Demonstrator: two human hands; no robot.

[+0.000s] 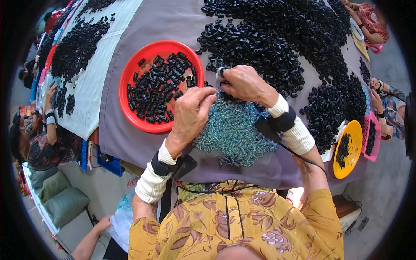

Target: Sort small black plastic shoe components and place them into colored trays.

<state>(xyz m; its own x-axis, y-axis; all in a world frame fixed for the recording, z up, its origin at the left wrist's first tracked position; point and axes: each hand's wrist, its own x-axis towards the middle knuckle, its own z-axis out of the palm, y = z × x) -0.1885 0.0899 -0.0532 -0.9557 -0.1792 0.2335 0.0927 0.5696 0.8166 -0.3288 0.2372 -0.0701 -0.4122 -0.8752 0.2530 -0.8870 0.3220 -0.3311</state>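
My left hand (pixel 193 112) is closed in a pinch beside the red bowl's right edge, thumb and forefinger pressed together. What it pinches is too small to make out. My right hand (pixel 250 85) is curled round a small black plastic piece (pixel 221 72), which pokes out at its fingertips. Below both hands spreads a heap of tiny translucent blue-green pieces (pixel 236 136); their exact kind cannot be read. The round red bowl (pixel 125 104) at left holds many short black cylinders (pixel 158 86).
Large heaps of black plastic parts (pixel 255 56) cover the grey cloth (pixel 151 21) ahead and to the right. A yellow plate (pixel 353 149) and a pink basket (pixel 373 141) with black parts stand at the right edge. Other people work at both sides.
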